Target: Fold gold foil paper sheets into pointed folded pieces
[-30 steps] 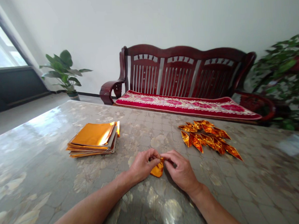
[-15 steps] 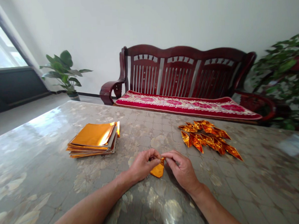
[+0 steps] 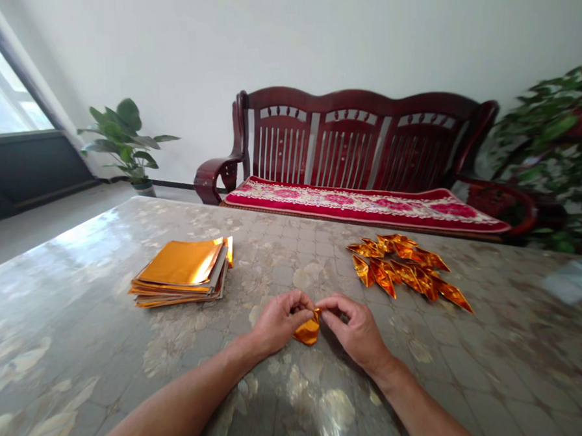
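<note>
Closest to the camera, two bare forearms come in over a shiny floral table (image 3: 181, 360), and the hands nearly meet in the middle. The left hand (image 3: 281, 321) has its thumb and index finger clamped on a little gold foil piece (image 3: 307, 334), gripping it along the upper left; its other fingers are curled in, partly hidden. The right hand (image 3: 354, 328) is pinching the same foil at its top right corner, thumb and index tips together on it as far as I can see, so the piece sits right between the two hands. Can't really tell if its bottom edge touches the tabletop or hangs just over it. A bit further out on the left there's a stack (image 3: 181, 263) of gold sheets, kinda messy, edges not lined up. Over on the right, about level with that, a bunch of pointy folded shapes (image 3: 407, 275) in the same shiny gold lie close together, and past them near the edge is something clear (image 3: 572, 282), too blurry to make out. Beyond the table: dark red wooden bench (image 3: 350, 143) with a red flowery mat (image 3: 358, 201), a potted plant (image 3: 125, 135) on the left, leafy greenery (image 3: 554, 132) on the right, then a plain pale wall (image 3: 311, 35).
</note>
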Available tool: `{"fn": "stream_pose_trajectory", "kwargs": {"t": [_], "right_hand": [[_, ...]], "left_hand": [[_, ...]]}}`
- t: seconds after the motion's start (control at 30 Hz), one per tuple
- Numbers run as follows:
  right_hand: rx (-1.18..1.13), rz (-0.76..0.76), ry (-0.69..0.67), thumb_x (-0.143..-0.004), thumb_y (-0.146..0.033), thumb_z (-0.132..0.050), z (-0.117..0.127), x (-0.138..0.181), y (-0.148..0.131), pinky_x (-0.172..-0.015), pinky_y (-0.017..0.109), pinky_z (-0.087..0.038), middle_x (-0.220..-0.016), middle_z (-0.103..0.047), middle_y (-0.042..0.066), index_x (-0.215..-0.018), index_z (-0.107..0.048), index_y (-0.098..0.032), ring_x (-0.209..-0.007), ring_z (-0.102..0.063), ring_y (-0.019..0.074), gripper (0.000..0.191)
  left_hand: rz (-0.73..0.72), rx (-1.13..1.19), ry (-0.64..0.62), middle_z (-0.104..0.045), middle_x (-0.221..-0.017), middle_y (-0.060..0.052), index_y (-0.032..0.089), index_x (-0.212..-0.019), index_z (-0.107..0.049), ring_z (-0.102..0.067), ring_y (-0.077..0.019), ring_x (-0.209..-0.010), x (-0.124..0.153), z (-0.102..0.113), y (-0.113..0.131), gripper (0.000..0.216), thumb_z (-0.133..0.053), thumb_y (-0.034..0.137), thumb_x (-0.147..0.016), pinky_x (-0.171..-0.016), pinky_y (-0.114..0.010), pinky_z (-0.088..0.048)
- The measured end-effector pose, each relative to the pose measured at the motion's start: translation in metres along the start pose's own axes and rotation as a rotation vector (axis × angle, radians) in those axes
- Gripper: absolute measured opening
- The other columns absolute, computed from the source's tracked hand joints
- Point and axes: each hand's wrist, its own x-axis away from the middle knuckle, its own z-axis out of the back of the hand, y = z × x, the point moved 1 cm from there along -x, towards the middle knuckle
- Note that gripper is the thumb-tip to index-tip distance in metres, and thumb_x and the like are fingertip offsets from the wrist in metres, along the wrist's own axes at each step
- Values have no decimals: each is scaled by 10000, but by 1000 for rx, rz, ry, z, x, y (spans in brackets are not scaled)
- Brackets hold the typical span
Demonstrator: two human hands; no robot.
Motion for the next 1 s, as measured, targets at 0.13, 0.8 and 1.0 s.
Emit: {"fn": "stream_pose_trajectory", "kwargs": {"t": [0.13,0.8,1.0], "right_hand": [[-40,-113,-40,-838,-237,-573,-1,-1,4,-705,260,-488,-812,-719,20,-900,-734,-201,-748,-644,176,177],[-69,-171,-82,-918,-398,-538,-2,-2,5,-616,234,-413,-666,-594,-13,-800,-666,-180,-634,-528,139,278],[-98,-203,-99,-914,-412,-541,0,-4,3,-610,231,-410,-666,-594,-12,-805,-669,-178,-634,-524,138,288]], "left_hand": [[-14,3,6,-600,-707,29,157,-806,-619,-539,-118,-676,0,0,1,87,-574,231,-808,-654,-216,-410],[6,-39,33,-574,-684,41,174,-789,-602,-514,-114,-653,0,-1,1,85,-563,243,-819,-631,-215,-394],[14,-60,41,-593,-690,37,175,-791,-612,-532,-118,-659,0,-1,2,89,-566,246,-821,-636,-217,-403]]}}
